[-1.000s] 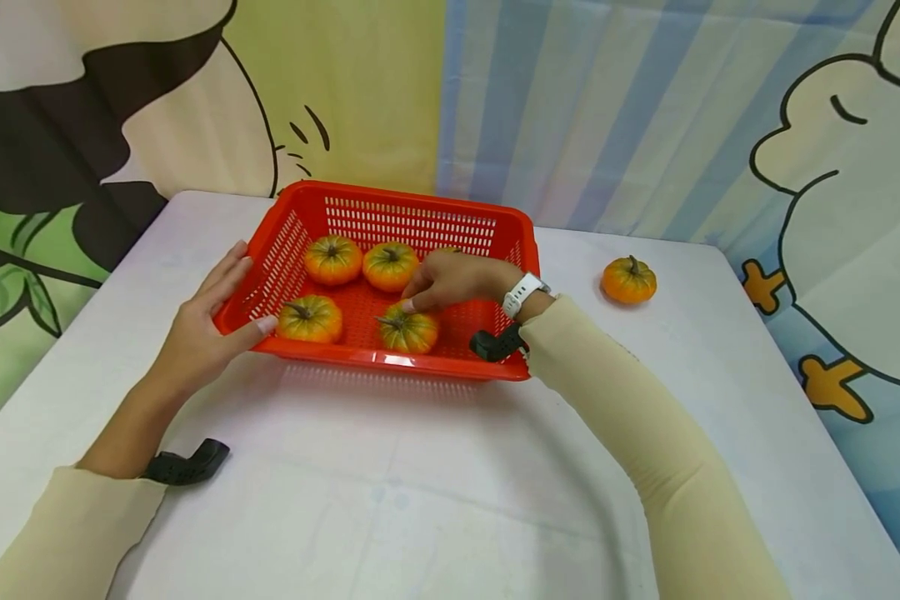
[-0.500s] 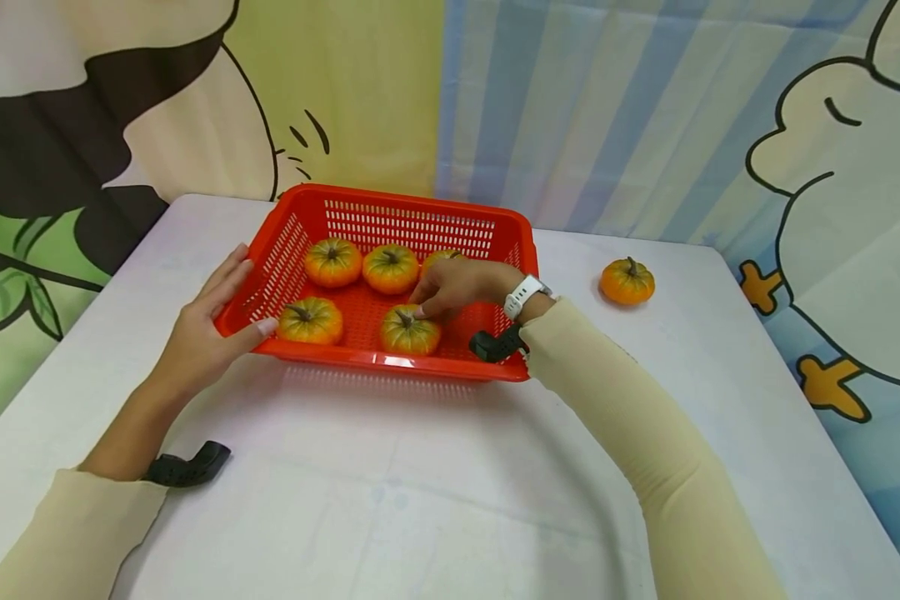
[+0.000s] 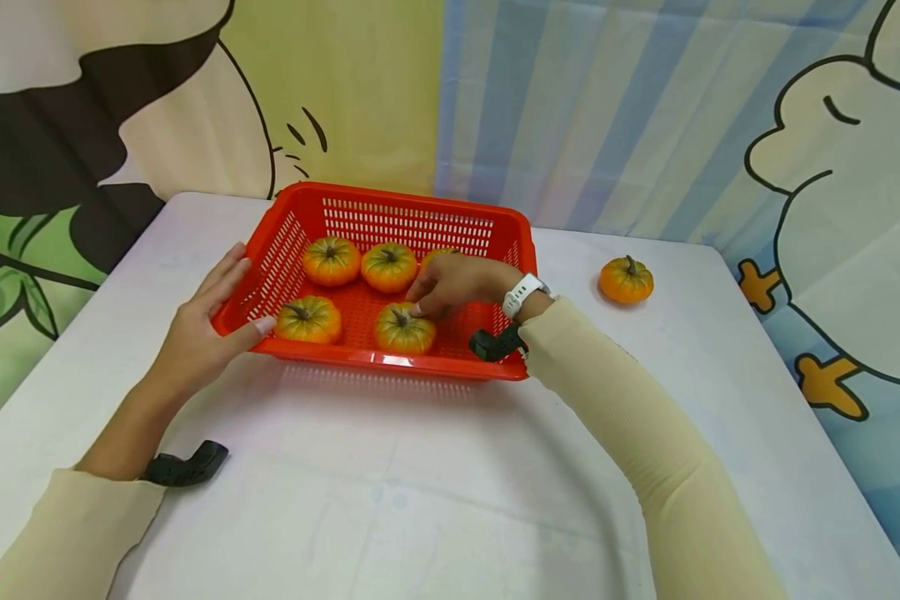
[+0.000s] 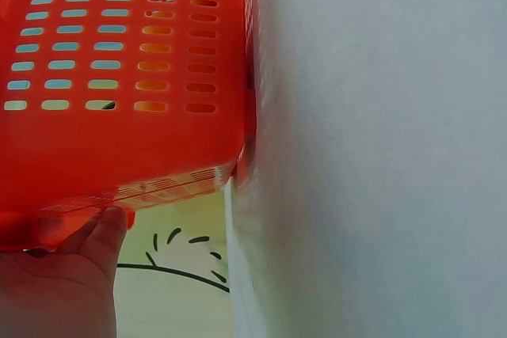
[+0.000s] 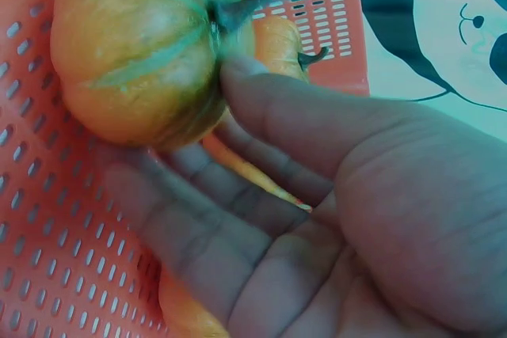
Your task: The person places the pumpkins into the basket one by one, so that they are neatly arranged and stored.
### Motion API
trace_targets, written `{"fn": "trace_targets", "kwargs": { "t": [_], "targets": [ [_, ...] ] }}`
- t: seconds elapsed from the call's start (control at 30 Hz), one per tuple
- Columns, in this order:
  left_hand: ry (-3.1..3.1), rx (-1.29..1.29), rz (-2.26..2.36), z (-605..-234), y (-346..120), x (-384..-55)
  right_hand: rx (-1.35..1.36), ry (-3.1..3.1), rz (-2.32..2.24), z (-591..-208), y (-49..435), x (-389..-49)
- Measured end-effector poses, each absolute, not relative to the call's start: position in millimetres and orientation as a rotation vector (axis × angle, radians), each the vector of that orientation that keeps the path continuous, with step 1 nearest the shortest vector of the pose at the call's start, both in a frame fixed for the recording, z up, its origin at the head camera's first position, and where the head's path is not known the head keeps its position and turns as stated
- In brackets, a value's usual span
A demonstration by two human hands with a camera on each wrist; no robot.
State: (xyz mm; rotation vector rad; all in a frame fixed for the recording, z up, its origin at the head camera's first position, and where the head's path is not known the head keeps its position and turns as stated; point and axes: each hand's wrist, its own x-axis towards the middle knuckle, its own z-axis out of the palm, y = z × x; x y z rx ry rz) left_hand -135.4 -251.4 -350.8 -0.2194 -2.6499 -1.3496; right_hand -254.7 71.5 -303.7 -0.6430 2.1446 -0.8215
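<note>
A red perforated plastic basket (image 3: 367, 357) stands on the white table with several small orange pumpkins in it. My left hand (image 3: 195, 337) rests at its left front corner. The fingers lie straight along the outside of the left wall and the thumb touches the rim. My right hand (image 3: 461, 285) reaches inside and holds the front right pumpkin (image 3: 403, 332). In the right wrist view its thumb lies by the stem of that pumpkin (image 5: 139, 53), fingers against the far side. Another pumpkin (image 3: 309, 321) sits front left. A back-row pumpkin (image 3: 437, 253) is partly hidden behind my right hand.
Two more pumpkins, one at the back left (image 3: 331, 261) and one beside it (image 3: 388, 267), line the basket's rear. A lone pumpkin (image 3: 626, 280) sits on the table (image 3: 390, 492) to the right. A printed cartoon curtain (image 3: 570, 117) hangs behind the table.
The pumpkin in my right hand has turned, its stem going from pointing left to pointing more upward, and has shifted slightly left since half a second ago. My left hand stays at the basket.
</note>
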Motion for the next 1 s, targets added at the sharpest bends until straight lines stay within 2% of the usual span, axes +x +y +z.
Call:
{"fn": "trace_targets", "kwargs": {
  "t": [0.53,0.83,1.0],
  "targets": [
    [-2.643,-0.224,-1.363,-350.8,-252.0,-135.7,-0.492,2.026,-0.929,-299.5,68.7,-252.5],
    [-2.649,-0.213,-1.351,-350.8,-251.9,-135.9,-0.854,2.12,-0.729,-298.9,66.4,-254.2],
    [-2.64,-0.228,-1.361,-351.2,-251.8,-135.6,-0.885,2.064,-0.77,-298.7,67.8,-254.5]
  ]
}}
